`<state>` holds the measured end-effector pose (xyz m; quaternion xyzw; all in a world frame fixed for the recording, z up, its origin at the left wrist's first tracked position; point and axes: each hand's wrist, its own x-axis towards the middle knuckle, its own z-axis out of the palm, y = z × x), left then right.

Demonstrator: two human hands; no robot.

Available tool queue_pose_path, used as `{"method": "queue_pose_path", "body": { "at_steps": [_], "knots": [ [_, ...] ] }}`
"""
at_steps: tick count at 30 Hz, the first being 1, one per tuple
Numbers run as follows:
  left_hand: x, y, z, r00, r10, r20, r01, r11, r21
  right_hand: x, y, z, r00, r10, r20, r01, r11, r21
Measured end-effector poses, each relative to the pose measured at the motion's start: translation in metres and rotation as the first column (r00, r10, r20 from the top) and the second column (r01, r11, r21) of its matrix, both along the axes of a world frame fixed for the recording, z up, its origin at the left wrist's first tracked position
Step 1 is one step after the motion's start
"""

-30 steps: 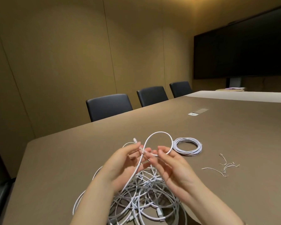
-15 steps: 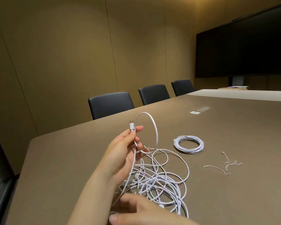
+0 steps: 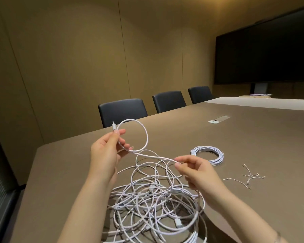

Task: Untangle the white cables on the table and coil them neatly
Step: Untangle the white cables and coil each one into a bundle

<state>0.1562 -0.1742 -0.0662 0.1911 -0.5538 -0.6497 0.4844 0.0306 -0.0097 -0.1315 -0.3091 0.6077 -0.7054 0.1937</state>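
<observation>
While the left hand [image 3: 106, 151] keeps its grip on the cable end [image 3: 114, 127], with one loop [image 3: 144, 132] formed, the right hand [image 3: 197, 174] has come up from the tangle [image 3: 156, 199] and now pinches the same strand beyond the loop. That suggests a second turn is starting. The strand runs between both grips, above the tangle on the worktop [image 3: 253, 146]; a finished coil [image 3: 208, 154] lies right of the tangle.
</observation>
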Motion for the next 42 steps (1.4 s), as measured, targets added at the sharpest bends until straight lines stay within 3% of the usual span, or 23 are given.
{"method": "queue_pose_path", "body": {
  "at_steps": [6, 9, 11, 14, 18, 22, 25, 29, 33, 37, 39, 42],
  "knots": [
    [0.003, 0.003, 0.002, 0.995, -0.054, -0.084, 0.057, 0.998, 0.032, -0.014, 0.022, 0.009, 0.969, 0.056, -0.242, 0.015, 0.960, 0.281],
    [0.004, 0.009, 0.002, 0.979, -0.188, -0.081, 0.194, 0.978, 0.075, -0.014, 0.024, 0.011, 0.978, 0.042, -0.202, 0.012, 0.967, 0.255],
    [0.003, 0.016, 0.001, 0.946, -0.323, 0.003, 0.322, 0.943, 0.079, -0.007, 0.020, 0.012, 0.988, 0.075, -0.134, -0.052, 0.984, 0.168],
    [0.001, 0.025, -0.002, 0.872, -0.454, 0.186, 0.452, 0.890, 0.054, 0.005, 0.015, 0.013, 0.979, 0.094, -0.183, -0.073, 0.991, 0.115],
    [0.000, 0.028, -0.006, 0.787, -0.471, 0.398, 0.509, 0.861, 0.012, 0.006, 0.015, 0.013, 0.967, 0.098, -0.235, -0.069, 0.989, 0.128],
    [-0.002, 0.027, -0.010, 0.748, -0.481, 0.458, 0.550, 0.835, -0.023, 0.001, 0.018, 0.011, 0.956, 0.061, -0.287, -0.005, 0.981, 0.192],
    [-0.006, 0.026, -0.013, 0.738, -0.541, 0.402, 0.565, 0.822, 0.070, -0.004, 0.019, 0.011, 0.962, -0.053, -0.269, 0.095, 0.985, 0.144],
    [-0.010, 0.029, -0.014, 0.746, -0.642, 0.178, 0.608, 0.765, 0.212, -0.011, 0.018, 0.009, 0.960, -0.186, -0.209, 0.198, 0.979, 0.041],
    [-0.016, 0.039, -0.016, 0.752, -0.659, -0.013, 0.638, 0.722, 0.268, -0.007, 0.017, 0.007, 0.989, -0.126, -0.077, 0.125, 0.992, -0.018],
    [-0.015, 0.043, -0.016, 0.726, -0.687, -0.037, 0.668, 0.691, 0.276, -0.008, 0.017, 0.006, 0.994, -0.106, -0.005, 0.107, 0.993, 0.050],
    [-0.011, 0.040, -0.015, 0.641, -0.764, -0.070, 0.740, 0.591, 0.321, -0.007, 0.019, 0.006, 0.998, 0.001, -0.059, 0.012, 0.976, 0.218],
    [-0.007, 0.035, -0.015, 0.372, -0.918, -0.141, 0.886, 0.305, 0.349, -0.003, 0.018, 0.004, 0.986, 0.133, -0.104, -0.096, 0.947, 0.306]
  ]
}}
